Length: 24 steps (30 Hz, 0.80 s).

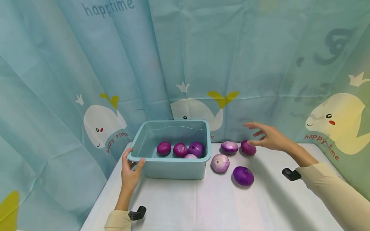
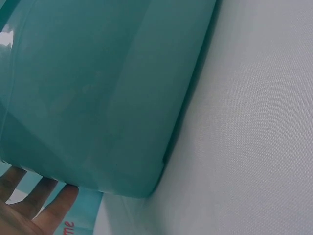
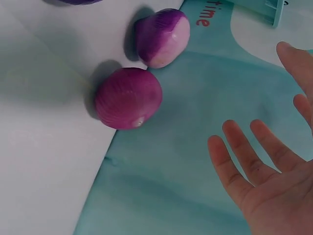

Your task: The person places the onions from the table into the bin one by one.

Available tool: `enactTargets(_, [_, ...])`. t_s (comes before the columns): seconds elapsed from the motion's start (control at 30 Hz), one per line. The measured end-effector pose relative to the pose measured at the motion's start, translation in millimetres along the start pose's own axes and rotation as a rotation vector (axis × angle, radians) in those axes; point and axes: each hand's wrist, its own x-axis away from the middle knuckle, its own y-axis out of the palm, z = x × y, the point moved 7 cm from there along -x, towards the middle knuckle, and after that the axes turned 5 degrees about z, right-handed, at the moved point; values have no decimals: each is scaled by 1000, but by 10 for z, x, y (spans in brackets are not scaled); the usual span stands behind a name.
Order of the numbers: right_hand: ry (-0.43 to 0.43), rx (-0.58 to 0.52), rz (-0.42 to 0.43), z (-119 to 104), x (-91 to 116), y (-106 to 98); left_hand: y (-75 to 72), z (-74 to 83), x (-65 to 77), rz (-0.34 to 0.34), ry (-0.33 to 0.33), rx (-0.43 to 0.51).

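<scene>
At the left front corner of a light-blue plastic bin [image 1: 173,168], my left hand [image 1: 130,171] grips the rim, thumb at the front and fingers around the left side. The left wrist view shows its fingers [image 2: 58,208] against the bin wall [image 2: 98,98]. Several purple onions lie inside, among them a dark one [image 1: 196,149] and a reddish one [image 1: 163,148]. My right hand [image 1: 270,138] hovers with spread fingers, holding nothing. Nearest to it is a reddish-purple onion [image 1: 248,148] on the table; in the right wrist view this onion [image 3: 128,98] sits apart from the fingers.
Right of the bin, a purple-and-white onion [image 1: 229,147], a pale onion [image 1: 220,163] and a dark purple onion [image 1: 243,176] rest on the white table [image 1: 179,205]. A blue curtain [image 1: 202,57] with whale prints hangs behind the table and along its left side.
</scene>
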Motion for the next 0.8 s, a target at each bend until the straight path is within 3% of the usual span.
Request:
enactTargets(0.3, [1, 3, 14, 167, 62, 186, -16, -30, -10, 7, 10, 7])
enactTargets(0.57, [84, -26, 32, 560, 181, 501, 7, -47, -18, 4, 22, -8])
enactTargets(0.8, [86, 2, 69, 776, 227, 661, 4, -48, -19, 5, 18, 4])
